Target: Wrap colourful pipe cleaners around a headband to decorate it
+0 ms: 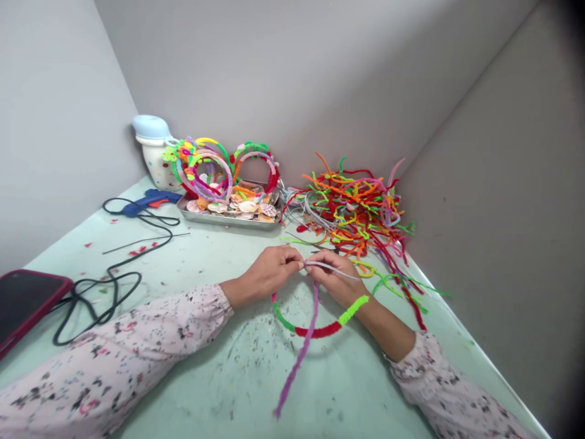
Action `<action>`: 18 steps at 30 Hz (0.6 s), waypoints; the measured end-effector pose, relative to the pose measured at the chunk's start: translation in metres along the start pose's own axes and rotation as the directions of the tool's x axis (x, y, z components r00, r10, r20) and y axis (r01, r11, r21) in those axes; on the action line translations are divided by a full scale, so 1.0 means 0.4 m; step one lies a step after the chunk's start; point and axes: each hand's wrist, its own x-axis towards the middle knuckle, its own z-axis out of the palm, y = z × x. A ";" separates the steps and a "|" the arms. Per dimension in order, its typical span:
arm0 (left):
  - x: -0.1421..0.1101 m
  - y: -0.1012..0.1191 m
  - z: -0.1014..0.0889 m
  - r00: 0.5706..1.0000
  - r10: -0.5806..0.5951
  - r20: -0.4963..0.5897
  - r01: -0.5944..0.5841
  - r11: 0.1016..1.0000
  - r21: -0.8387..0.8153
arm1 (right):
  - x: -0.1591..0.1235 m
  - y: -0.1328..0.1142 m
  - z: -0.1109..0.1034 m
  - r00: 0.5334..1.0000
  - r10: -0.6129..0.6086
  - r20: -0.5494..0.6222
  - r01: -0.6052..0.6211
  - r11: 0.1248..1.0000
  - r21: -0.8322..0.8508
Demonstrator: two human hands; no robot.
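My left hand (273, 269) and my right hand (336, 277) meet over the middle of the table, fingertips almost touching. A curved headband (315, 332), wrapped in green, red and lime fuzzy stem, hangs in an arc below them. My left hand pinches one end of it, near a pink stretch. Between my fingers a purple pipe cleaner (304, 347) starts and dangles down in front of the arc. The bare grey end (333, 268) of the band runs over my right fingers, which are closed on it. Exactly which strand each fingertip presses is partly hidden.
Behind stand a metal tray (228, 221) of seashells (247, 207), finished headbands (205, 174) and a white cup (158, 158). A pipe-cleaner heap (356, 201) lies back right. On the left are a blue glue gun (148, 201), a black cord (112, 268) and a phone (31, 305).
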 end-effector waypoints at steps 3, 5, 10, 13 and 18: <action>-0.002 0.001 -0.004 0.996 -0.063 0.059 0.067 0.996 -0.057 | -0.002 0.013 -0.002 0.999 -0.046 0.026 0.047 0.998 -0.036; -0.002 -0.002 -0.005 0.989 -0.104 0.102 0.115 0.988 -0.103 | -0.003 0.020 -0.005 0.996 -0.082 0.044 0.085 0.994 -0.065; 0.004 -0.019 -0.005 0.968 -0.165 0.191 0.201 0.960 -0.193 | -0.006 0.030 -0.013 0.986 -0.144 0.087 0.153 0.981 -0.116; 0.007 -0.022 -0.008 0.954 -0.170 0.246 0.228 0.946 -0.229 | -0.007 0.039 -0.019 0.970 -0.211 0.122 0.226 0.966 -0.127; 0.003 -0.002 -0.020 0.922 -0.170 0.347 0.280 0.914 -0.296 | -0.008 0.044 -0.036 0.908 -0.349 0.230 0.389 0.907 -0.162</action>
